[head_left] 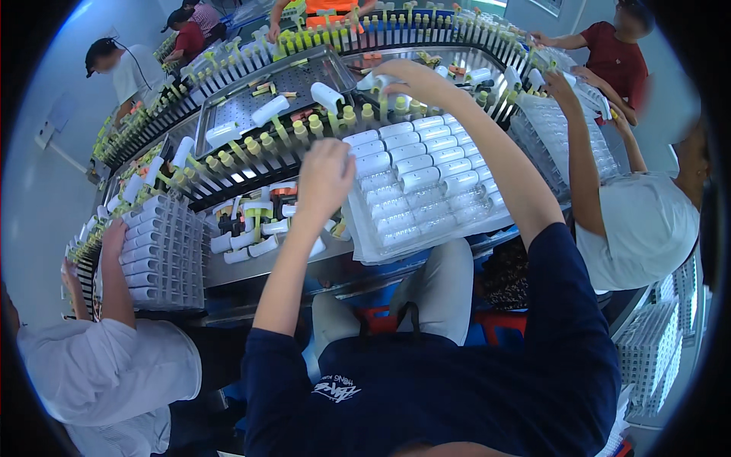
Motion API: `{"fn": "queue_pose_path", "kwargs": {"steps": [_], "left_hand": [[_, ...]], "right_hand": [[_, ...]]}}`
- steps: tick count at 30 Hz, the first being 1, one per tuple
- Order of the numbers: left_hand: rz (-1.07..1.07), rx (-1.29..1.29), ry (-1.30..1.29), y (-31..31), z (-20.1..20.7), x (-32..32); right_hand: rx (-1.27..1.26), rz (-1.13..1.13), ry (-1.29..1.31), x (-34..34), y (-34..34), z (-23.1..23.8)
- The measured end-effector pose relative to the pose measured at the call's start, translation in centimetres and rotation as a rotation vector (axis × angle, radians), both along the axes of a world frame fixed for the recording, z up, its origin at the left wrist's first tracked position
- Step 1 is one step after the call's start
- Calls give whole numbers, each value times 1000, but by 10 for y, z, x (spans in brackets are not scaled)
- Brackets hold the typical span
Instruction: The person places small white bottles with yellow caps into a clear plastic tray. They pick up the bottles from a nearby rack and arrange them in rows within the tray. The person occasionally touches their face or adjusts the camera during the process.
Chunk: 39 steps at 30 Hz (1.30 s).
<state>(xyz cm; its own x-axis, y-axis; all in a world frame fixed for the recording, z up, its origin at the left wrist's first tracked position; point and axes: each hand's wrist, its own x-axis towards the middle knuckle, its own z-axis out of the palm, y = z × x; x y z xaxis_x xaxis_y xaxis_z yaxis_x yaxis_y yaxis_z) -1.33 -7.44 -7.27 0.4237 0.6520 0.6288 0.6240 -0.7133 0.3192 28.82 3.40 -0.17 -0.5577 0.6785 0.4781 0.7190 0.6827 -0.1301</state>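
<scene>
My right hand (420, 81) reaches across the black slotted rail with its fingers bent round a white curved shell (368, 82); the fingers partly cover the shell. My left hand (327, 179) is beside the left edge of a clear plastic tray (373, 245), above the rail's near side. Its fingers are curled, and whatever they hold, if anything, is hidden. In the tray's far rows lie several white curved shells (421, 180), while its near pockets hold none. Yellow-green capped holders (268, 143) stand upright along the rail, close to both hands.
A metal tray (221, 114) beyond the rail carries loose shells and small parts. More parts on green holders (259, 217) lie left of my arm. Stacked trays (164, 255) stand at left, others (544, 137) at right. Co-workers (640, 228) sit close on both sides.
</scene>
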Motion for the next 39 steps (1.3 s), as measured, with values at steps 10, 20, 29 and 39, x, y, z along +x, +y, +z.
{"fn": "queue_pose_path", "kwargs": {"steps": [10,20,29,39], "left_hand": [[-134,-63,97,6,-29,24],[-160,-100,-56,17,-45,38],[-152,55,116,33,-49,45],[-173,-39,267,37,-43,59]], "right_hand": [[-45,-190,-250,-127,36,-10],[32,-220,129,-201,40,-48],[44,-250,124,-295,43,-60],[-140,-75,-104,-331,32,-22]]}}
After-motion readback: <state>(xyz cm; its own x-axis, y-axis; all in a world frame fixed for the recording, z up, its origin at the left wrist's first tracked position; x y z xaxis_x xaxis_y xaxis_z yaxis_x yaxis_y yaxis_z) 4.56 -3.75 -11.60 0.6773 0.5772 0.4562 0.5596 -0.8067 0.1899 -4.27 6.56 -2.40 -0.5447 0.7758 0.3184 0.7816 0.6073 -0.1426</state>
